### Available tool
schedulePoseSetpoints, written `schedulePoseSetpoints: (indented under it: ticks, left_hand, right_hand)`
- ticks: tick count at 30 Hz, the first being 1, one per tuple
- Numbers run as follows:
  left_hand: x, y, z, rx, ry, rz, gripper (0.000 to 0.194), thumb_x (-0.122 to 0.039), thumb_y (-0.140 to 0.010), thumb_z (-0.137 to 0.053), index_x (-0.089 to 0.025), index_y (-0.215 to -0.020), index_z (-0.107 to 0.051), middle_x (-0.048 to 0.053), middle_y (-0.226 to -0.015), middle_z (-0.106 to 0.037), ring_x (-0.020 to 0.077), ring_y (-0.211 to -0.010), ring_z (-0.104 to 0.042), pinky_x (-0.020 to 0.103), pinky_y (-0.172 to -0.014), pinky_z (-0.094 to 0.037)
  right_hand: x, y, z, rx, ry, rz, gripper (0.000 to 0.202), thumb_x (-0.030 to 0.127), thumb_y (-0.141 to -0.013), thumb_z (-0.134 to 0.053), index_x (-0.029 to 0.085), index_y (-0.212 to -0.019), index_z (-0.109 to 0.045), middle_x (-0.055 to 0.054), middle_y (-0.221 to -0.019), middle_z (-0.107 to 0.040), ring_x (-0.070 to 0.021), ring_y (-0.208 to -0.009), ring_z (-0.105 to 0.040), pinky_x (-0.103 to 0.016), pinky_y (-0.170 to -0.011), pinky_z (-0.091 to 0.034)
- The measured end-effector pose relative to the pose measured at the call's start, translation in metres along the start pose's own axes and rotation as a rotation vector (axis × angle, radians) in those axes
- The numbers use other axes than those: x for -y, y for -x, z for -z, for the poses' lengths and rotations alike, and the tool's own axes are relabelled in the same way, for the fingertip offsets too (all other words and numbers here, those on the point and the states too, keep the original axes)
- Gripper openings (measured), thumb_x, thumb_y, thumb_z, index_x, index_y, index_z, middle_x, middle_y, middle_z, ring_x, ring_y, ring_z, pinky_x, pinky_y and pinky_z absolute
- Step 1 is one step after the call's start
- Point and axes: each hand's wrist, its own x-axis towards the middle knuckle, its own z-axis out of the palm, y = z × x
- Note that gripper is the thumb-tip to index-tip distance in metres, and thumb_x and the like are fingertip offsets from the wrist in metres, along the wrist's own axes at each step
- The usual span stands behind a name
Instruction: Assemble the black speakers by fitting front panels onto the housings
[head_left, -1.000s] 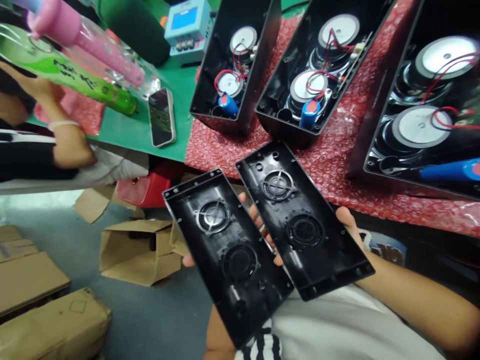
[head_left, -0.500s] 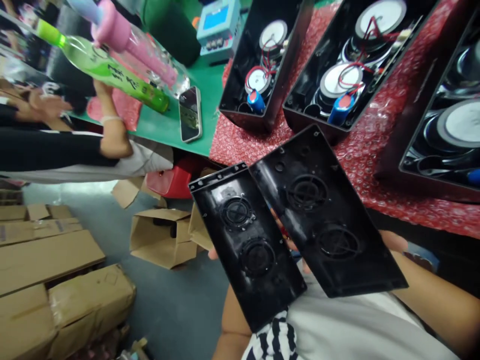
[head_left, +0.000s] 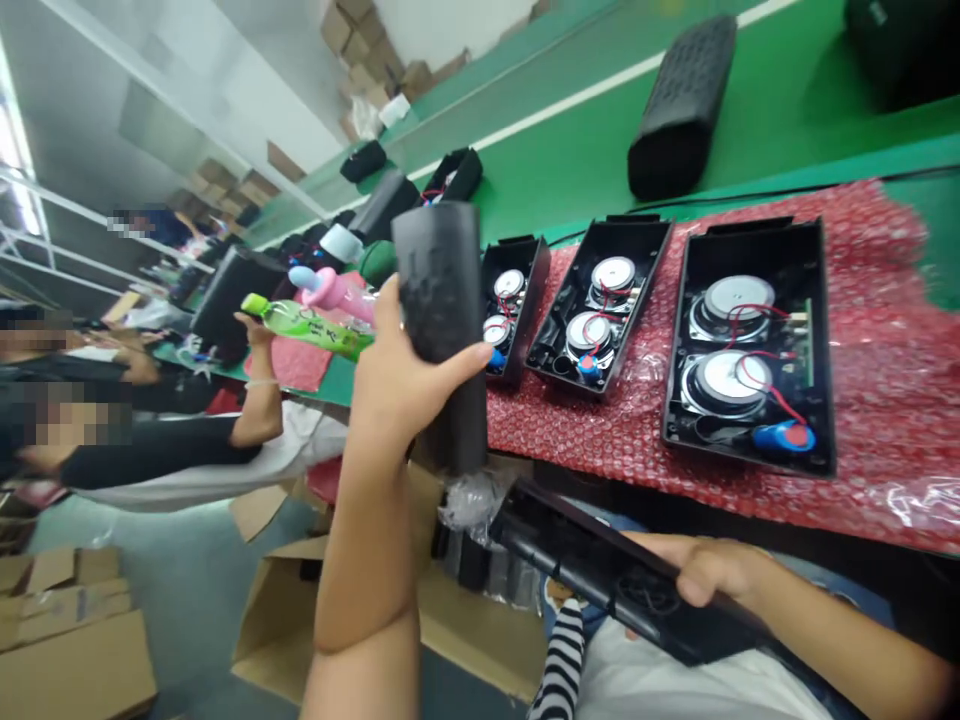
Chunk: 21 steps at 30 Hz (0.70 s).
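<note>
Raised at the centre, my left hand (head_left: 401,370) grips a black textured panel (head_left: 442,290), thumb and fingers around its edges. Lower right, my right hand (head_left: 712,572) is closed on a second black panel (head_left: 600,560) with a round grille, held tilted near my lap. Three open black speaker housings, a left one (head_left: 514,310), a middle one (head_left: 600,300) and a right one (head_left: 750,350), lie on red bubble wrap (head_left: 892,400). Each shows two round drivers, red wires and a blue cylinder.
Below my left hand stands an open cardboard box (head_left: 480,620) with plastic-wrapped pieces. A green bottle (head_left: 315,325) lies beyond my left forearm, near another person's arm (head_left: 259,400). A black speaker (head_left: 682,110) rests on the green surface (head_left: 555,130) behind the housings.
The two panels, side by side before, are now apart. My left hand has lifted one upward with its textured face showing; the other has tilted in my right hand. The view has swung up and right.
</note>
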Motion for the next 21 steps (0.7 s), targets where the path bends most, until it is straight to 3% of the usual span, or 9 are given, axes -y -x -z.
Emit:
schedulePoseSetpoints:
  ticks: [4, 8, 13, 21]
  left_hand:
    - [-0.038, -0.069, -0.033, 0.112, -0.328, 0.029, 0.113, -0.061, -0.049, -0.076, -0.024, -0.144, -0.028, 0.015, -0.125, -0.057, 0.0438, -0.117, -0.050, 0.055, -0.096, -0.039]
    - [-0.036, -0.102, -0.062, 0.180, -0.482, 0.048, 0.110, -0.067, -0.053, -0.069, -0.014, -0.142, -0.033, 0.022, -0.124, -0.057, 0.0432, -0.111, -0.054, 0.054, -0.092, -0.042]
    - [-0.017, -0.110, -0.077, 0.254, -0.531, 0.119, 0.099, -0.075, -0.058, -0.058, -0.017, -0.136, -0.041, 0.019, -0.123, -0.059, 0.0385, -0.108, -0.058, 0.047, -0.088, -0.046]
    - [-0.013, -0.107, -0.075, 0.325, -0.517, 0.121, 0.108, -0.076, -0.061, -0.053, -0.014, -0.145, -0.028, 0.021, -0.133, -0.053, 0.0390, -0.115, -0.054, 0.046, -0.093, -0.044]
  right_hand:
    - [-0.005, -0.005, 0.004, -0.113, 0.147, 0.060, 0.075, 0.036, -0.057, -0.077, 0.026, -0.128, -0.055, -0.004, -0.101, -0.068, -0.0145, -0.069, -0.063, -0.027, -0.068, -0.051]
    - [-0.009, -0.001, 0.008, -0.120, 0.225, 0.094, 0.081, 0.036, -0.058, -0.077, 0.024, -0.133, -0.050, -0.003, -0.102, -0.065, -0.0130, -0.075, -0.059, -0.022, -0.066, -0.044]
    - [-0.004, 0.008, 0.002, -0.109, 0.226, 0.120, 0.081, 0.037, -0.058, -0.078, 0.024, -0.132, -0.050, -0.003, -0.105, -0.062, -0.0129, -0.076, -0.055, -0.022, -0.067, -0.041]
    - [0.006, 0.005, -0.004, -0.102, 0.305, 0.089, 0.082, 0.038, -0.057, -0.077, 0.023, -0.133, -0.050, -0.002, -0.110, -0.060, -0.0168, -0.089, -0.054, -0.024, -0.073, -0.038]
